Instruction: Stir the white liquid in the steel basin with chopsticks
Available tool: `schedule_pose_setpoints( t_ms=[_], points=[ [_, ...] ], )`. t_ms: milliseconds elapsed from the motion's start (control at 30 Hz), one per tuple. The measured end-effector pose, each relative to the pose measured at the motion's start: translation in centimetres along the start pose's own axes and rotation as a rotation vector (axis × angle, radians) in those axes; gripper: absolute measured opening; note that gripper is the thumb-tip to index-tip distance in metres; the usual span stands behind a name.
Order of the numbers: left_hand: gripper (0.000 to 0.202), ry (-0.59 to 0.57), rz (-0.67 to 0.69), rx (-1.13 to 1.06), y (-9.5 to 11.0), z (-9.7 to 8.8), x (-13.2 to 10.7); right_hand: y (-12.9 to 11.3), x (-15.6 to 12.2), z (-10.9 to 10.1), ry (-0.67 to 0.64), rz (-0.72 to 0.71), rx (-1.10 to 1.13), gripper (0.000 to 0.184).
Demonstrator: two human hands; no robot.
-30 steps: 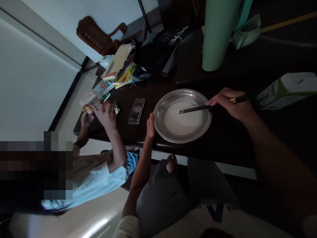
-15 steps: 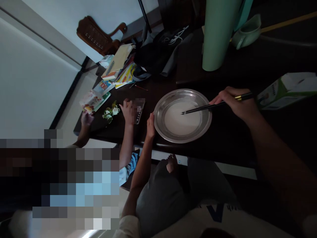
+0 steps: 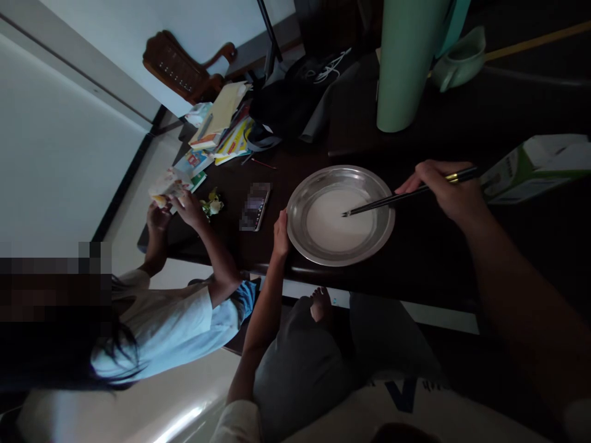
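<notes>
Grip unclear in gloom: left hand (image 3: 280,234) rests against rim of steel plate (image 3: 341,256), phone (image 3: 255,206) just left, all on dark table (image 3: 415,271). White liquid (image 3: 337,227) pools inside; chopsticks (image 3: 383,201) dip tips in. Green cylinder (image 3: 406,67) upright behind. Right hand (image 3: 446,192) pinches chopsticks near gilt ends. Carton (image 3: 535,166) far right.

Right hand (image 3: 446,191): grips black chopsticks (image 3: 397,198), tips resting in white liquid in the steel plate (image 3: 340,215).
Left hand (image 3: 279,232): touches the plate's rim at the dark table (image 3: 425,264) edge.
Phone (image 3: 254,207): lies just beside the plate.
Another person's hands (image 3: 175,203): hold a packet near scattered books (image 3: 221,132).
</notes>
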State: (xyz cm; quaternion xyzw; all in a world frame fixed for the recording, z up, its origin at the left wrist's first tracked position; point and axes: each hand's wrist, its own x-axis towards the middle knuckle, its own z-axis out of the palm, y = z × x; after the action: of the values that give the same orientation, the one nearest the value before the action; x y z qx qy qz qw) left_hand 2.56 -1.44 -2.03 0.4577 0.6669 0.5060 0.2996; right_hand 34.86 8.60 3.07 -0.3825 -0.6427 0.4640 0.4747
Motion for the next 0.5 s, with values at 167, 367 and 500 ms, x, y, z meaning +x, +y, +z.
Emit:
schedule_pose_setpoints(
  t_ms=[167, 367, 500],
  points=[
    [0.068, 0.009, -0.019, -0.002, -0.05, -0.12, -0.27, -0.32, -0.59, 0.75, -0.137, 0.025, 0.03, 0.035],
    [0.068, 0.004, -0.035, -0.035, 0.12, -0.15, -0.63, -0.13, -0.61, 0.61, -0.079, -0.04, -0.107, 0.026],
    [0.066, 0.0, -0.033, -0.04, 0.08, -0.44, -0.65, -0.55, -0.56, 0.38, 0.055, -0.022, 0.017, 0.042]
  ],
)
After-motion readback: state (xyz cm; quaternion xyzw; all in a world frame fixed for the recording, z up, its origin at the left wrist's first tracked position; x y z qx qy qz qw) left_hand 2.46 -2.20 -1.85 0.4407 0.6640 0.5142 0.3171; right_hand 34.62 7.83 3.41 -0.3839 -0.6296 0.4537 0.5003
